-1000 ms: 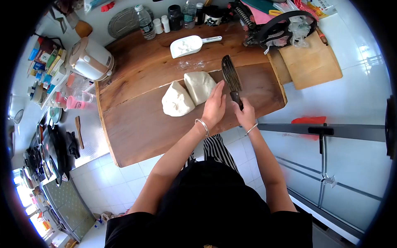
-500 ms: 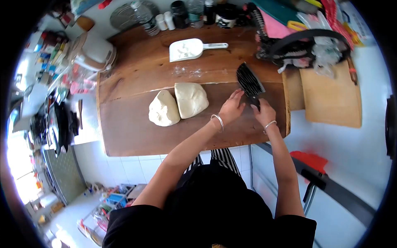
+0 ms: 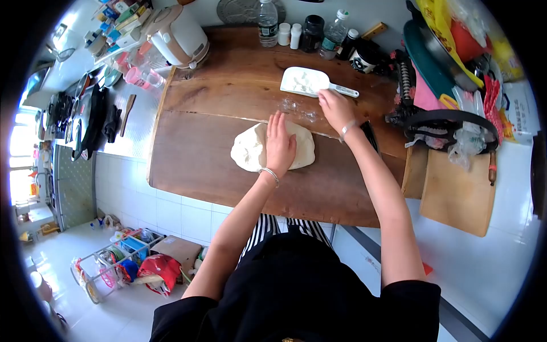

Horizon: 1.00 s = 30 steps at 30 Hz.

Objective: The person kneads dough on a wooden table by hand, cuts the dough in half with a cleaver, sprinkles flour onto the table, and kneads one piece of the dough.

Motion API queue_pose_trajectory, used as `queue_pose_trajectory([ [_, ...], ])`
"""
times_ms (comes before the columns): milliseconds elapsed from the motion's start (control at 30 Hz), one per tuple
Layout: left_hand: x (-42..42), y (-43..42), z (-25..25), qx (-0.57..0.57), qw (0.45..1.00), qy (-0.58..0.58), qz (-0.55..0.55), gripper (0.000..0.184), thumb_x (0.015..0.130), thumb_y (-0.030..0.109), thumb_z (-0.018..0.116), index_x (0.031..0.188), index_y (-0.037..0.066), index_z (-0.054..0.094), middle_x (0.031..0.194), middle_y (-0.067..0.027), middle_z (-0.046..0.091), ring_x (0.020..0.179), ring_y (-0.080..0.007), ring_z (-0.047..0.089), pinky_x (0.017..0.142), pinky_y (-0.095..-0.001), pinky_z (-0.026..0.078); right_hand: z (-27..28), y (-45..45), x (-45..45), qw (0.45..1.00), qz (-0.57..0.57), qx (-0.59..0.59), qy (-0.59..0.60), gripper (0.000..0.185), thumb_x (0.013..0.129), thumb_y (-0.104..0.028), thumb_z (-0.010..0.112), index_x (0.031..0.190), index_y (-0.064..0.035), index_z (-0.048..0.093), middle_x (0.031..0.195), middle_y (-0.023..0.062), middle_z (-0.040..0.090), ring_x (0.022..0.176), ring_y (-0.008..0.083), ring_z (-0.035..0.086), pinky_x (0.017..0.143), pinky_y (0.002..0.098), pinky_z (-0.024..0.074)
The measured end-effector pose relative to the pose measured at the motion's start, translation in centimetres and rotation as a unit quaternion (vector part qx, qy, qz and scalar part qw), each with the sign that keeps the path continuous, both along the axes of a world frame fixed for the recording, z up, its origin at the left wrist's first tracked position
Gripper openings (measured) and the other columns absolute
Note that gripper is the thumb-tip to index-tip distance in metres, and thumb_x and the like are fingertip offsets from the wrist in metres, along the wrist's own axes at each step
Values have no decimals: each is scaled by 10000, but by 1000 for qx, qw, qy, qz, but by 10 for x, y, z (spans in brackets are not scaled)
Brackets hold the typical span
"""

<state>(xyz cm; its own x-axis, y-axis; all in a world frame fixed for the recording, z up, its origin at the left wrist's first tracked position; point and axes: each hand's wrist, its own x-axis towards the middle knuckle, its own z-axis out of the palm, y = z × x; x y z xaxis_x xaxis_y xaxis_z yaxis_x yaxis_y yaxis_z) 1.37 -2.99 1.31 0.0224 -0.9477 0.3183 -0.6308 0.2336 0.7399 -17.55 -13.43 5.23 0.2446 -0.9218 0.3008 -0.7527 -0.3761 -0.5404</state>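
Observation:
My left hand (image 3: pixel 279 145) lies with fingers stretched flat on top of the pale dough (image 3: pixel 247 151). Two lumps of it sit side by side on the wooden board, and the hand covers the place where they meet. At the neck of a white scoop (image 3: pixel 305 81) holding white powder is my right hand (image 3: pixel 337 109), its fingers bent together. Whether they grip the scoop or pinch something is hidden. A dark-bladed knife (image 3: pixel 370 135) rests on the board, partly covered by my right forearm.
Bottles and jars (image 3: pixel 313 34) line the back edge of the wooden board (image 3: pixel 205 145). An electric kettle (image 3: pixel 178 37) stands at the back left. Bowls and bags (image 3: pixel 450 68) crowd the back right, above a cutting board (image 3: pixel 456 191). White powder (image 3: pixel 299 108) is scattered behind the dough.
Both hands have left the knife. My left hand has moved left onto the dough, and my right hand has reached up to the scoop. The view has shifted left.

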Motion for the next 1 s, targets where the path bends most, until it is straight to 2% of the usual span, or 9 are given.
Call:
queue_pose_trajectory([
  [233,-15,8,-7,69,995,74,-25,564,815,-38,545,1360,-40,400,1403,-243,436,1332,-400,391,1117,-437,332,-8,17,49,970,62,177,154,315,962,-332,487,1135,-117,638,990,161,692,890,373,651,756,442,520],
  [367,-33,51,-1,32,987,80,-136,533,773,-52,560,1298,-10,472,1335,-213,489,1289,-403,433,1095,-463,360,-38,105,12,951,-49,292,86,404,985,-399,379,1013,-82,628,934,232,666,895,452,618,771,530,484],
  [500,-33,62,-4,18,973,52,-224,552,783,-20,585,1320,41,468,1366,-215,465,1286,-398,443,1091,-453,379,-57,132,-10,955,-63,277,89,349,977,-361,417,996,-76,619,875,220,669,829,431,638,713,533,497],
  [633,-31,40,6,160,948,255,-99,525,804,59,602,1312,55,470,1417,-224,430,1363,-416,357,1098,-420,364,-24,54,-1,988,-75,135,12,159,949,-220,541,1006,-102,631,846,169,679,759,391,656,645,487,517],
  [700,-18,19,13,75,985,112,-103,506,809,38,586,1302,44,474,1429,-201,431,1411,-413,276,1099,-423,357,-7,-1,9,998,-19,60,20,146,941,-176,543,1001,-81,637,937,167,671,858,356,647,722,464,520],
  [767,-14,-8,14,2,996,49,-79,450,848,50,572,1289,29,481,1318,-179,551,1284,-404,473,1007,-462,447,-9,-43,17,997,16,47,61,139,927,-150,548,1009,-86,640,991,169,667,892,362,640,755,460,517],
  [833,-15,-44,-1,236,916,316,-71,386,911,64,575,1282,10,481,1104,-171,650,1054,-312,641,864,-416,539,-12,-70,26,962,57,81,255,141,909,-121,557,1017,-94,644,1060,169,659,947,362,641,800,458,521],
  [967,-22,-120,-18,314,831,455,61,334,963,173,567,1213,-34,489,987,-163,671,840,-284,685,734,-369,579,-15,-93,37,931,62,142,330,160,901,-106,551,1017,-103,662,1131,167,643,1018,359,640,835,451,530],
  [1000,-23,-133,-16,390,747,534,71,344,975,211,557,1187,-51,487,1001,-186,663,862,-295,681,733,-368,585,-21,-100,36,929,62,146,334,161,882,-116,571,1009,-109,669,1099,166,649,1005,359,636,827,457,521],
])
